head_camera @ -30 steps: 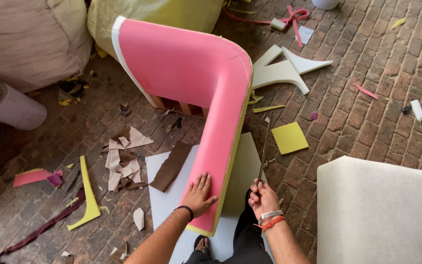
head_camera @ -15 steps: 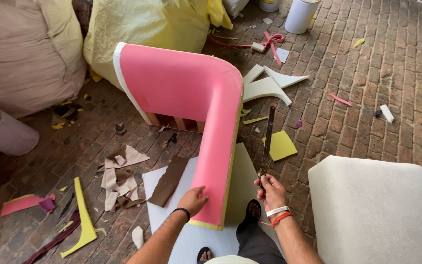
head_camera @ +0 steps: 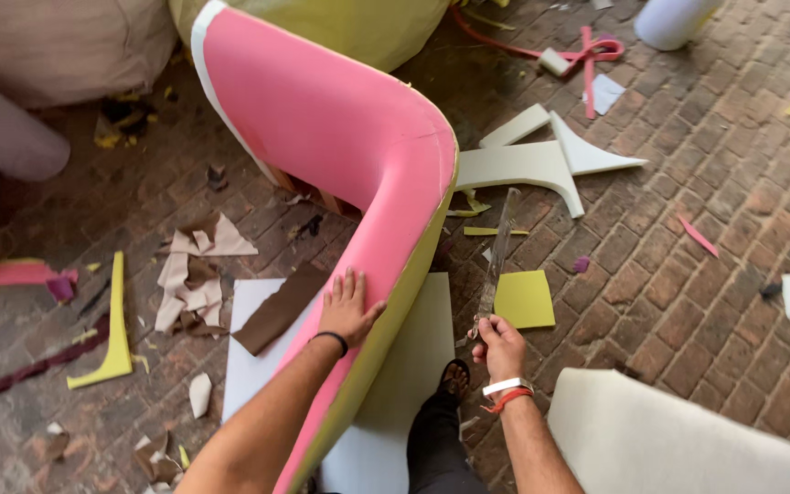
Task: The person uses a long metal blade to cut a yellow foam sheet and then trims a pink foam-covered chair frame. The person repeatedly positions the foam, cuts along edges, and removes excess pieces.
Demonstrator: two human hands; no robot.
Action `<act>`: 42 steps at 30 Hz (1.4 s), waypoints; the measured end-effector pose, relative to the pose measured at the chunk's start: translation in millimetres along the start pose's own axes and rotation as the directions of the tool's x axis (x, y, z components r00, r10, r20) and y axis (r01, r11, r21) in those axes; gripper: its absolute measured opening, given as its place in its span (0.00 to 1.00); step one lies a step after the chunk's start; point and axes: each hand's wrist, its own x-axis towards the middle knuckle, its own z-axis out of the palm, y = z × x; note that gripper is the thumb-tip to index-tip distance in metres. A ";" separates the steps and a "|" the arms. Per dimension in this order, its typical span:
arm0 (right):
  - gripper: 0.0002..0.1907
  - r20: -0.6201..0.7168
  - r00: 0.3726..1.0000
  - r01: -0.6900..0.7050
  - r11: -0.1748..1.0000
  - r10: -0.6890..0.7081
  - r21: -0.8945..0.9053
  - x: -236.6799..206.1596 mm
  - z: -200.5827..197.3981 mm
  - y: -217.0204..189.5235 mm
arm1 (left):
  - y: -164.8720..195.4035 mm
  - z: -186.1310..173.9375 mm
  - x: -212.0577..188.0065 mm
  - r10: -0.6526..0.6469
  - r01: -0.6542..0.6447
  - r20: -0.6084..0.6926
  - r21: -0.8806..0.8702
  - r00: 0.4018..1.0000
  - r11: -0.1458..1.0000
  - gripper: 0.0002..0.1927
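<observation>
A large curved pink foam piece [head_camera: 322,128] with a yellow-green edge stands over a wooden frame on the brick floor. My left hand [head_camera: 347,306] lies flat on the pink face near its lower end, fingers spread. My right hand [head_camera: 499,346], with red and white bands at the wrist, grips the handle of a long thin blade [head_camera: 496,261] that points away from me, just right of the foam's edge. My dark trouser leg and sandalled foot [head_camera: 454,377] show between my arms.
White foam offcuts [head_camera: 541,160] and a yellow square [head_camera: 523,299] lie to the right. Cardboard scraps [head_camera: 196,270], a yellow strip [head_camera: 116,325] and white sheets [head_camera: 253,366] lie left. A white cushion [head_camera: 678,439] sits at bottom right. Big sacks [head_camera: 66,41] stand behind.
The view has closed in on the foam. My left hand slid up the pink face. My right hand, still holding the blade, lifted a little beside the foam's edge.
</observation>
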 end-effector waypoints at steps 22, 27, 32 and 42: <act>0.10 0.180 0.980 -0.088 0.996 0.088 -0.009 109.8 -24.5 -40.4 | 36.9 2.3 73.1 -0.258 0.221 0.230 0.175 0.939 0.959 0.63; 0.09 0.019 1.000 -0.019 0.998 0.017 0.059 70.9 -82.0 -24.2 | 44.6 -3.0 73.9 -0.245 0.186 0.254 0.235 0.936 0.954 0.68; 0.09 -0.107 0.994 -0.015 0.995 0.026 0.102 -0.1 -108.9 9.3 | 52.5 -6.5 59.8 -0.196 0.158 0.234 0.169 0.952 0.973 0.69; 0.08 -0.299 0.954 0.065 0.981 -0.007 0.185 -213.6 -102.9 140.8 | 33.0 -8.9 4.8 0.132 -0.162 0.186 0.157 0.974 0.974 0.70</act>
